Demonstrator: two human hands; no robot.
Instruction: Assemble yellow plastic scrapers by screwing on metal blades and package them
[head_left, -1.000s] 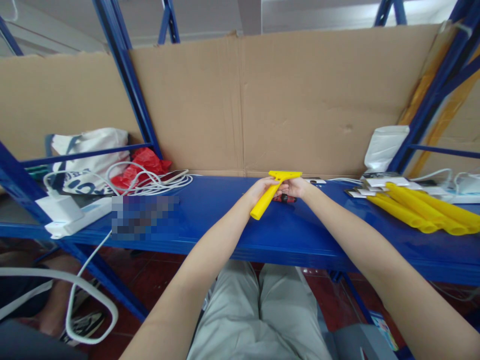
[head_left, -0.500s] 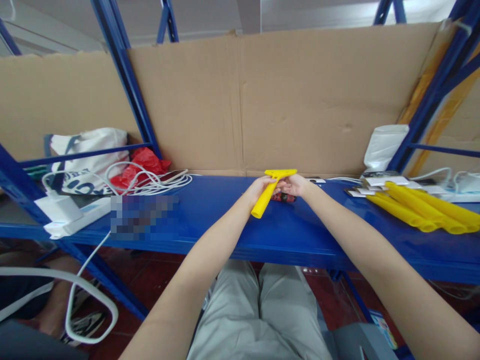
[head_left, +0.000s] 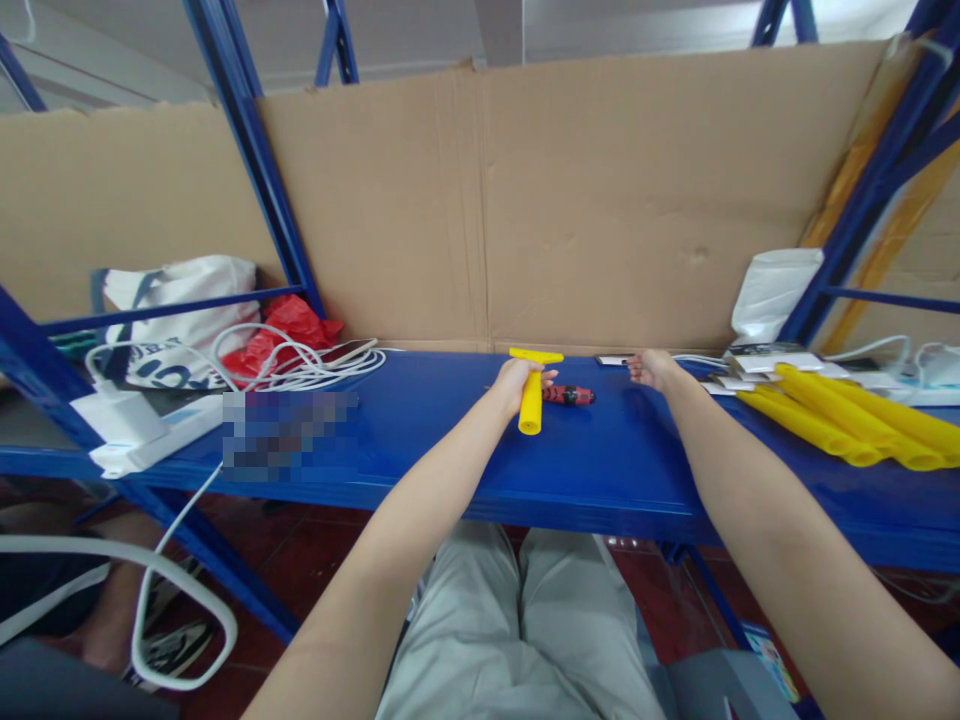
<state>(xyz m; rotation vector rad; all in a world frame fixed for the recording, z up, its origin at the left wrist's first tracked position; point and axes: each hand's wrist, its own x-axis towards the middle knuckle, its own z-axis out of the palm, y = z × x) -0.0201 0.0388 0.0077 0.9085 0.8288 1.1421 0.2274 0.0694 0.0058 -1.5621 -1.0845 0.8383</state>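
Note:
A yellow T-shaped scraper (head_left: 531, 402) is in my left hand (head_left: 516, 384), its crosspiece pointing to the back and its round handle toward me. My left fingers are wrapped round it below the crosspiece. Just right of it, a red and black screwdriver (head_left: 570, 396) lies on the blue shelf (head_left: 450, 440). My right hand (head_left: 651, 370) is farther right, at the end of a small flat white and dark packet (head_left: 613, 360). Its fingers are curled together; whether they grip anything is too small to make out.
Several yellow tubular handles (head_left: 847, 420) lie at the right beside stacked small boxes (head_left: 772, 358) and a white pouch (head_left: 776, 295). To the left are a power strip (head_left: 161, 435), coiled white cable (head_left: 300, 360), a red bag (head_left: 296, 325) and a cloth bag (head_left: 187, 310). Cardboard (head_left: 600, 200) stands behind.
My right hand has let go of the yellow scraper and moved right to the small packet. My left hand keeps the scraper, its handle now pointing straighter toward me. More of the screwdriver shows.

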